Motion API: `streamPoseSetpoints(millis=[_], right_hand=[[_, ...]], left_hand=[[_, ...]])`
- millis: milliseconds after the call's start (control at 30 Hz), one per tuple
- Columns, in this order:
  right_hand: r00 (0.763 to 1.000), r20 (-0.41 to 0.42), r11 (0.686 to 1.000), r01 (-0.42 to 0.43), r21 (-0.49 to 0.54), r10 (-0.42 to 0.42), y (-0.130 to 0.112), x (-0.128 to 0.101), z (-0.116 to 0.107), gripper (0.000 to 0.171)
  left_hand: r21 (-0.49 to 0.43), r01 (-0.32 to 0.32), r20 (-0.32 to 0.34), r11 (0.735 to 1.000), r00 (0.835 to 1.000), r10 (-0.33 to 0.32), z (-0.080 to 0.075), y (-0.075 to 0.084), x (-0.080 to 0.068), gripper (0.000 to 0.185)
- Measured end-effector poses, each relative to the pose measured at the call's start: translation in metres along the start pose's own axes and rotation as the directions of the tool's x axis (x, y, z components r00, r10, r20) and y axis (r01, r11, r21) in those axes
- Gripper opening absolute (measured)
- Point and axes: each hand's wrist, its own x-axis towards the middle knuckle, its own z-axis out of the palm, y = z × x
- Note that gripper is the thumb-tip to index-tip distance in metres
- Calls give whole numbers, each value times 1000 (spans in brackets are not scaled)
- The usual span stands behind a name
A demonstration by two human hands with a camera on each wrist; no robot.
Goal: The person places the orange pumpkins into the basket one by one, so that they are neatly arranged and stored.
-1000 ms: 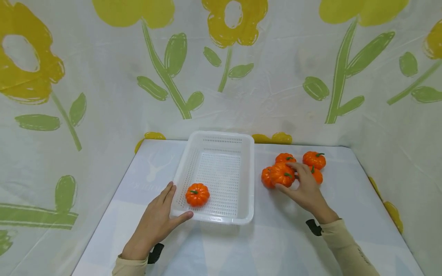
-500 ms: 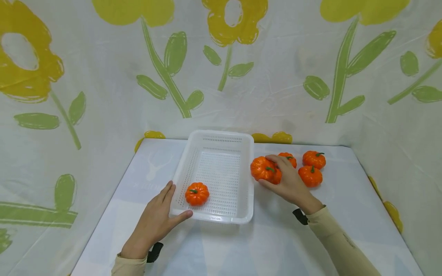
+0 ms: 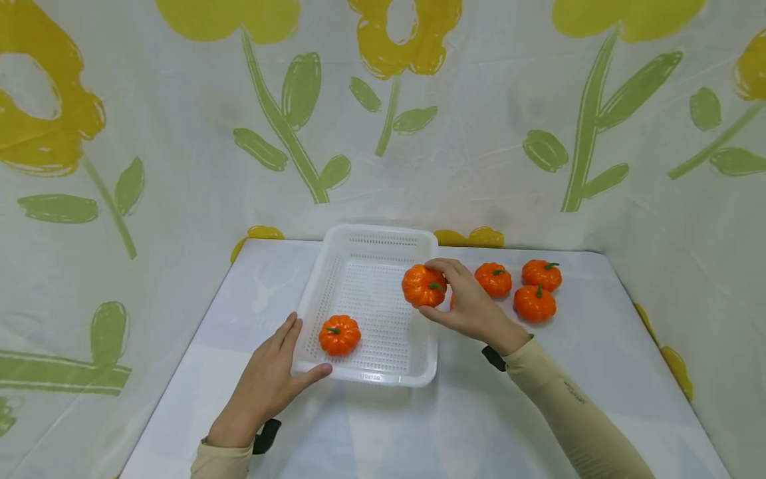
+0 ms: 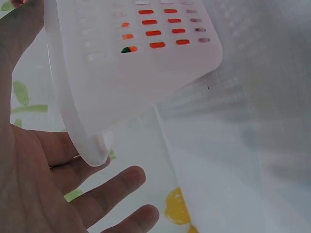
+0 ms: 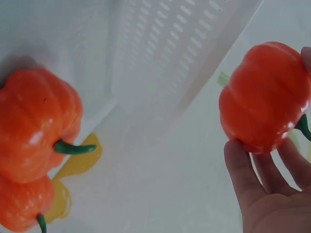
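A small orange toy pumpkin (image 3: 422, 286) with a green stem is gripped between the thumb and fingers of my right hand (image 3: 475, 309), over the right side of a white perforated plastic basket (image 3: 385, 380). In the right wrist view the held pumpkin (image 5: 265, 97) shows beside the basket's wall. My left hand (image 3: 263, 386) touches the basket's near left corner, thumb along the front rim and fingers spread against the left side. Inside the basket, near that corner, lies another pumpkin (image 3: 339, 336). Orange patches of a pumpkin show through the basket's slots in the left wrist view.
Right of the basket, more pumpkins stand on the pale table (image 3: 383, 439): one at the back (image 3: 493, 279), a far right one (image 3: 541, 275) and one before it (image 3: 534, 305). Another is mostly hidden behind my right hand. Flower-patterned cloth (image 3: 467, 173) surrounds the table.
My right hand has carried the held pumpkin leftward from above the group of pumpkins to over the basket's right side. The left hand has stayed at the basket's corner.
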Motion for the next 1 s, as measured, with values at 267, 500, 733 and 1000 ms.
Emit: streamPoseSetpoints(millis=[267, 500, 733, 1000], right_hand=[[995, 100, 999, -25, 26, 22, -11, 10, 15, 75], [980, 193, 999, 38, -10, -35, -21, 12, 40, 72], [948, 316, 996, 57, -62, -35, -28, 9, 60, 69], [898, 438, 980, 125, -157, -45, -31, 9, 70, 66]], left_hand=[[6, 8, 6, 1000, 1000, -8, 1, 1, 1, 110], [15, 21, 14, 1000, 1000, -21, 1, 1, 2, 113], [24, 26, 18, 999, 1000, -26, 2, 1, 2, 115], [30, 24, 20, 999, 999, -24, 0, 2, 2, 114]])
